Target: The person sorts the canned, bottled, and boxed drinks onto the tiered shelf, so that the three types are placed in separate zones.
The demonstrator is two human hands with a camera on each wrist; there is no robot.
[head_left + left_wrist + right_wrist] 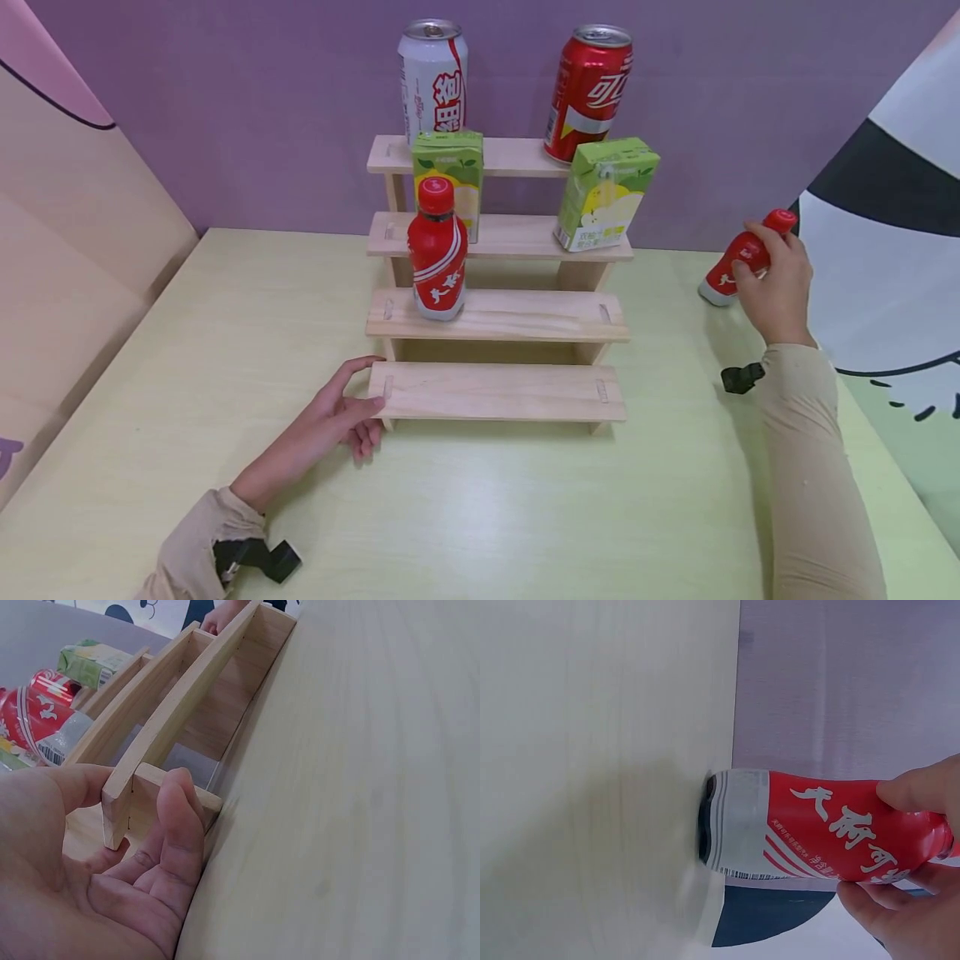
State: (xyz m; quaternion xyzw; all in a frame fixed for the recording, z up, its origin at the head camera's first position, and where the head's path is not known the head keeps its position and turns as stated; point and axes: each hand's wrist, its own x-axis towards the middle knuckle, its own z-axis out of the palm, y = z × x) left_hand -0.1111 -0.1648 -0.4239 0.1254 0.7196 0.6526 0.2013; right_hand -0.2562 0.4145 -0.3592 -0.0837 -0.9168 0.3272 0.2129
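My right hand grips a small red soda bottle by its upper part, thumb on one side and fingers on the other. In the right wrist view the bottle has its base close to the tabletop; whether they touch I cannot tell. At the lowest step of a wooden tiered shelf, my left hand holds the left end, thumb and fingers at its edge in the left wrist view. Another red bottle stands upright on the step above, towards the left.
Two green juice cartons stand on the third step up. A white can and a red can are on the top step. Behind the shelf rises a purple wall, with a panda-patterned panel on the right.
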